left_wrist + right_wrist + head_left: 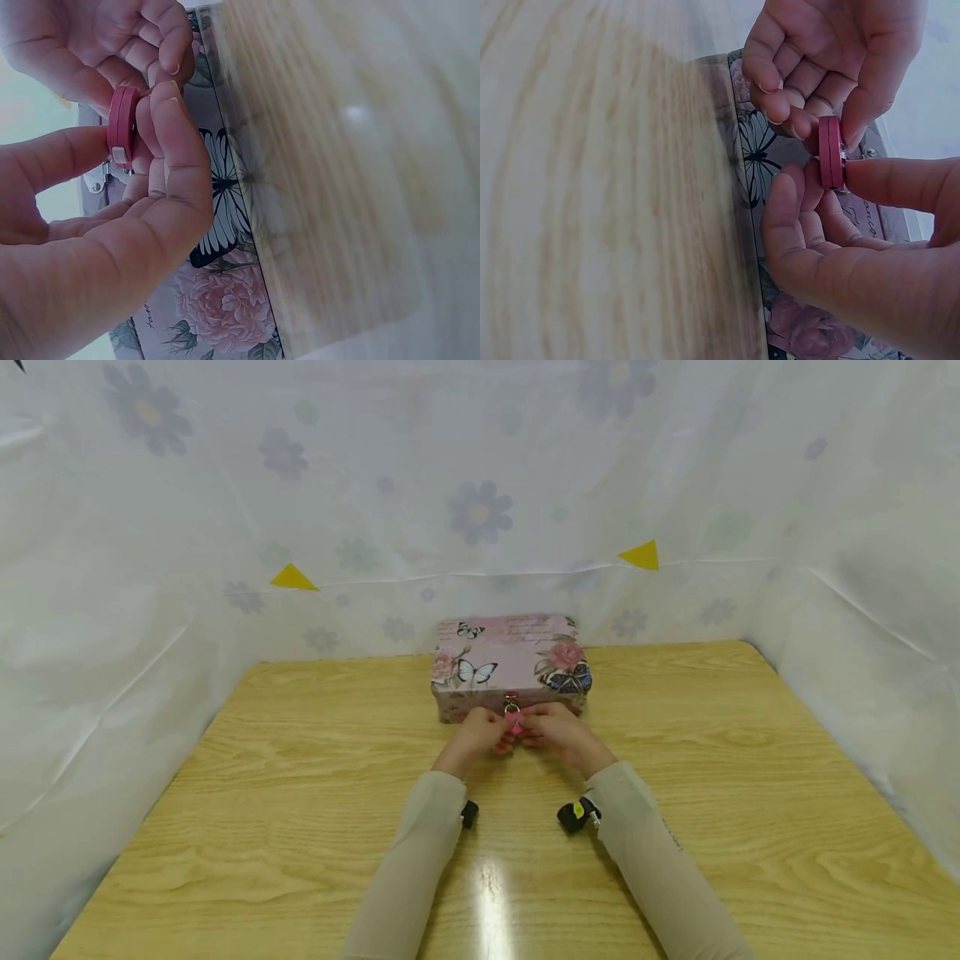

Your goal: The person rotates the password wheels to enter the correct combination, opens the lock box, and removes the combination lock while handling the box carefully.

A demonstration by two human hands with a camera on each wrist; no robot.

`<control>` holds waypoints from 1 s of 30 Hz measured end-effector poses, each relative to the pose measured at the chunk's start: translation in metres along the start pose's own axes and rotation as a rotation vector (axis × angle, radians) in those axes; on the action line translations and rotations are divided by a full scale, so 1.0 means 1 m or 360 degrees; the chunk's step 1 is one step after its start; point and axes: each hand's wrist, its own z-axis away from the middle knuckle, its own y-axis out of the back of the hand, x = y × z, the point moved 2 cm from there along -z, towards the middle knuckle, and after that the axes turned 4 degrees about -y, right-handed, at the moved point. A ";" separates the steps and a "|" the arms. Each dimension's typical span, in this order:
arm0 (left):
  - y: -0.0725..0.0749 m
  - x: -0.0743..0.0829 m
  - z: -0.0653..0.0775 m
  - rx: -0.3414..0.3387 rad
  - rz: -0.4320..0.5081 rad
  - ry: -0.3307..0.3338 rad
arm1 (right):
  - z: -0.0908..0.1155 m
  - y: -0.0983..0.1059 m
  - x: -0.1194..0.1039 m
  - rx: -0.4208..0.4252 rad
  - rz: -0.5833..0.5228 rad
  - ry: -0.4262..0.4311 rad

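I have the small pink padlock (514, 722) pinched between the fingers of both hands, just below the centre of the head view. My left hand (482, 732) and right hand (557, 729) each set a thumb on one face, with curled fingers against the other, leaving only the lock's thickness between. The lock's silver metal shackle (512, 708) rises above the fingers to the clasp (512, 696); I can't tell whether it is hooked through. Right behind is the pink rectangular box printed with butterflies and roses (517, 647), lid down. My beige-sleeved forearms (416, 860) slant in from the bottom edge, converging over the light wood-grain desk (300, 818).
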 end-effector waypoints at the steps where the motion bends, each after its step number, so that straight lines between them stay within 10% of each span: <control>1: 0.000 0.000 -0.001 -0.0003 0.0014 0.0004 | 0.000 0.000 0.000 -0.0002 -0.0004 0.0007; 30: 0.001 0.001 0.003 -0.0005 0.0054 0.0033 | 0.000 -0.003 0.000 -0.0002 -0.0023 -0.0001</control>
